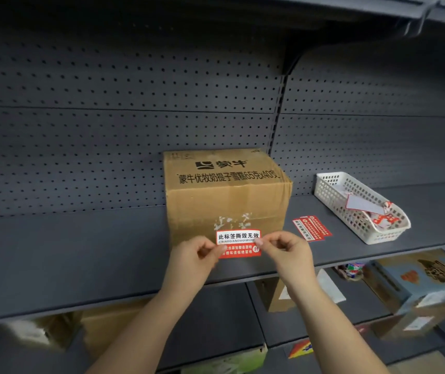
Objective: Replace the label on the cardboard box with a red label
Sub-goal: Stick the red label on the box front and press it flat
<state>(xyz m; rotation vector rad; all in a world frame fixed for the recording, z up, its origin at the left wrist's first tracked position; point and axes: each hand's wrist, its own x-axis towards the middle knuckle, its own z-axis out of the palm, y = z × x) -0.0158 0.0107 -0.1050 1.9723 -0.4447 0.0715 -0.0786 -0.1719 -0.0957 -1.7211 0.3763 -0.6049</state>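
A brown cardboard box (226, 195) with black printed characters stands on the grey shelf (81, 252). White scraps of torn label residue (232, 221) mark its front face. Just below the residue, a red and white label (239, 243) is held flat in front of the box's lower front. My left hand (193, 261) pinches the label's left edge. My right hand (283, 252) pinches its right edge. Whether the label touches the box I cannot tell.
A small stack of red labels (312, 228) lies on the shelf right of the box. Further right stands a white plastic basket (361, 206) holding peeled paper and label scraps. Perforated back panels rise behind. Lower shelves carry boxes (415, 290).
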